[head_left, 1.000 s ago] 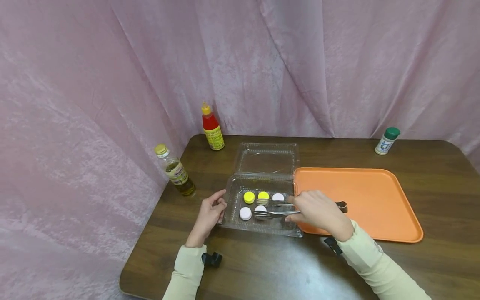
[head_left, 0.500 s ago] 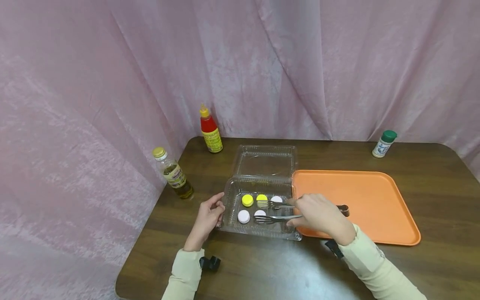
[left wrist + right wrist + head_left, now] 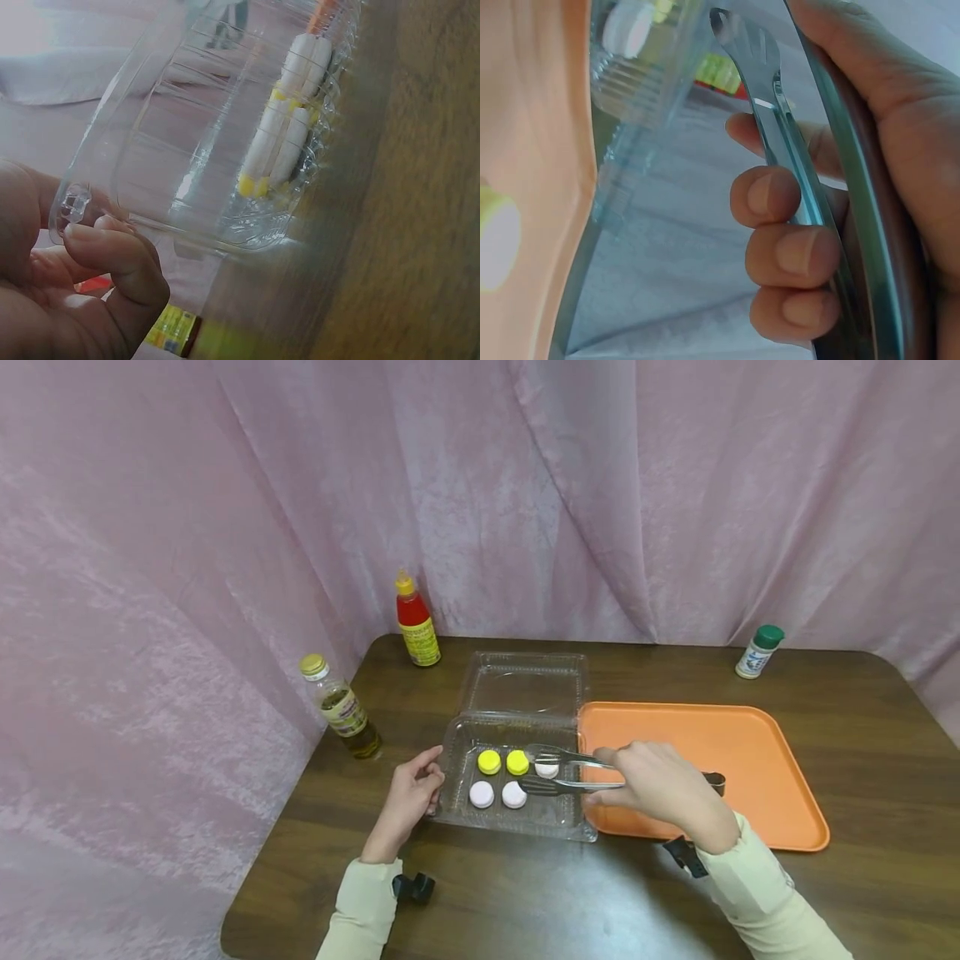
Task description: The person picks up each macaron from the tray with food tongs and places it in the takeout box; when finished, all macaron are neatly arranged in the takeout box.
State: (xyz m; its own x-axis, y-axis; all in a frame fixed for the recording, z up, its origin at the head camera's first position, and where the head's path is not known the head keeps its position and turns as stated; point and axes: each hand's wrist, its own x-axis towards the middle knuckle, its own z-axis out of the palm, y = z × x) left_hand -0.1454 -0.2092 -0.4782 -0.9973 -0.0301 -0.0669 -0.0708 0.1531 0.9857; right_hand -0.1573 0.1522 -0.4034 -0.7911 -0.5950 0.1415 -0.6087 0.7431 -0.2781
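My left hand pinches the left rim of a clear plastic clamshell container, its fingers curled at the corner in the left wrist view. Several macarons lie in the base, among them a yellow macaron and a white macaron. In my right hand are metal tongs, gripped with the fingers wrapped round one arm. The tongs' tips are spread above the container's right part, with nothing visible between them. A white macaron is partly covered by the upper tong arm.
An orange tray adjoins the container's right side; a yellow-and-white round thing shows over it in the right wrist view. Behind stand an oil bottle, a red sauce bottle and a green-capped shaker. The container's lid lies open backward.
The tongs have drawn back to the right with my right hand, and the front middle white macaron they overlapped now shows uncovered. My left hand stays at the container's rim. The view has shifted slightly.
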